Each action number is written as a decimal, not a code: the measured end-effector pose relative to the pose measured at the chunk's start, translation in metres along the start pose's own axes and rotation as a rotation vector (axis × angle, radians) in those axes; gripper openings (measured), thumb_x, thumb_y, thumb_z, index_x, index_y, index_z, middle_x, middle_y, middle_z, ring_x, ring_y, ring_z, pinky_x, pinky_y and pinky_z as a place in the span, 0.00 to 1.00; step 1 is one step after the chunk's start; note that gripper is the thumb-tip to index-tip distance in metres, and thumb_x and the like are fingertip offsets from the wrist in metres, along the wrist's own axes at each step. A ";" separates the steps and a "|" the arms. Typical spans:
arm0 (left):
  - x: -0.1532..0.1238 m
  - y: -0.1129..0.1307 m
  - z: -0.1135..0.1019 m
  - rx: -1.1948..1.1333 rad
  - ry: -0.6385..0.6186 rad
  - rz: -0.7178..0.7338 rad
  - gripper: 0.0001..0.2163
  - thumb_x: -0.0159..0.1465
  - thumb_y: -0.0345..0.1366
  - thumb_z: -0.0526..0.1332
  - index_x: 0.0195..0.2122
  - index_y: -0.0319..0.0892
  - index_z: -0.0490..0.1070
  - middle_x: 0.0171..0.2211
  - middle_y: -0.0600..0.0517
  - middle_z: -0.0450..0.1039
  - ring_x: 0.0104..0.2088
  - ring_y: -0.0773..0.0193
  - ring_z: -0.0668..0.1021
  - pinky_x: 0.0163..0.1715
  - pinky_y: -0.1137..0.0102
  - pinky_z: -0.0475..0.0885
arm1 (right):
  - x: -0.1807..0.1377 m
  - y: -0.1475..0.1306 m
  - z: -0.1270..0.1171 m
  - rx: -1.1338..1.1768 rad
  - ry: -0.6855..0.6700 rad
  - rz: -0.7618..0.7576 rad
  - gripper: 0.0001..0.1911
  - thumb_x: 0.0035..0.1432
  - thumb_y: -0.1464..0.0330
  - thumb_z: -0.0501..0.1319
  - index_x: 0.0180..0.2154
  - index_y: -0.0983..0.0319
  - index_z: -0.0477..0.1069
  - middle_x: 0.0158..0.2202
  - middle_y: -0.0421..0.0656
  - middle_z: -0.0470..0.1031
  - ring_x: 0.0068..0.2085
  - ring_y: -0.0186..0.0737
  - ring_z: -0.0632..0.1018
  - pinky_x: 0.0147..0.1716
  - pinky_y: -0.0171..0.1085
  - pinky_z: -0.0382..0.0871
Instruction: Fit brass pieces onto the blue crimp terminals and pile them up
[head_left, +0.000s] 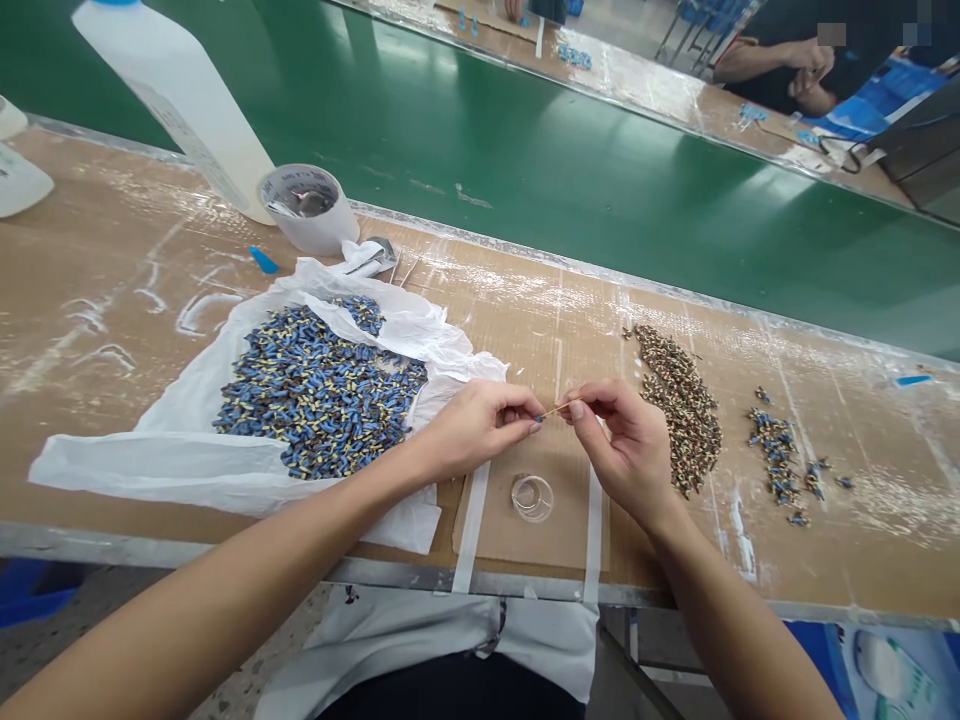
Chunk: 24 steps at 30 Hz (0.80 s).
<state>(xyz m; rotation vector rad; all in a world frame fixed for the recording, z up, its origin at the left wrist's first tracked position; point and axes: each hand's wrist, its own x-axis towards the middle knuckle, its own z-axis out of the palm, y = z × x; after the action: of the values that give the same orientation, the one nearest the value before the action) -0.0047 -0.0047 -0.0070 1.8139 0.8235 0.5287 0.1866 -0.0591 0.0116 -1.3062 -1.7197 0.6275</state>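
My left hand pinches a small blue piece between thumb and fingers. Opposite it, my right hand is closed on a thin yellowish stick, whose tip meets or nearly meets the blue piece. Below both hands a small clear round cup stands on a cardboard sheet taped to the bench. To the left, white paper bears a large pile of small blue, yellow and dark pieces. A heap of small brown-gold pieces lies just beyond my right hand.
Farther right lies a loose group of blue-and-gold pieces. A tall white bottle and a tape roll holding small items stand at the back left, near tweezers. Behind runs a green belt; a co-worker's hands are across it.
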 end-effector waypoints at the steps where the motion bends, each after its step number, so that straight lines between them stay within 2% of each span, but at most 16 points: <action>1: 0.000 0.000 0.000 0.004 -0.002 -0.004 0.08 0.63 0.33 0.59 0.39 0.39 0.76 0.29 0.52 0.75 0.30 0.67 0.74 0.31 0.73 0.65 | 0.000 0.000 0.000 -0.007 0.002 -0.001 0.03 0.60 0.74 0.60 0.37 0.60 0.70 0.33 0.42 0.76 0.35 0.37 0.78 0.36 0.38 0.73; 7: 0.000 0.000 -0.001 0.010 -0.002 0.001 0.07 0.63 0.32 0.59 0.39 0.39 0.76 0.28 0.53 0.75 0.29 0.68 0.74 0.30 0.73 0.65 | 0.000 0.000 0.000 0.009 -0.006 -0.013 0.04 0.60 0.74 0.60 0.37 0.60 0.70 0.34 0.42 0.76 0.34 0.36 0.78 0.34 0.37 0.73; 17: 0.001 0.000 -0.002 0.016 -0.005 -0.004 0.07 0.62 0.33 0.60 0.39 0.39 0.76 0.29 0.53 0.75 0.29 0.68 0.73 0.29 0.74 0.65 | 0.000 -0.003 0.000 -0.154 -0.011 -0.158 0.04 0.60 0.74 0.59 0.37 0.59 0.69 0.34 0.41 0.77 0.34 0.37 0.78 0.34 0.37 0.72; 21: 0.001 0.000 -0.002 0.014 -0.013 -0.014 0.07 0.63 0.33 0.59 0.39 0.39 0.76 0.28 0.53 0.74 0.29 0.67 0.73 0.29 0.74 0.65 | 0.000 -0.004 0.000 -0.187 -0.013 -0.145 0.04 0.61 0.72 0.58 0.37 0.58 0.69 0.34 0.42 0.77 0.35 0.38 0.78 0.34 0.38 0.71; 24: 0.001 0.001 -0.002 0.008 -0.013 -0.011 0.07 0.63 0.33 0.59 0.39 0.39 0.76 0.28 0.53 0.74 0.29 0.67 0.73 0.30 0.73 0.65 | 0.000 -0.005 -0.006 -0.107 0.006 -0.101 0.03 0.61 0.72 0.59 0.37 0.59 0.70 0.34 0.43 0.77 0.35 0.39 0.78 0.35 0.39 0.72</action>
<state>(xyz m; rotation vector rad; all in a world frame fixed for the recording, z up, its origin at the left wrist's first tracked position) -0.0052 -0.0034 -0.0056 1.8169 0.8278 0.5067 0.1888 -0.0611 0.0186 -1.2839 -1.8238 0.4789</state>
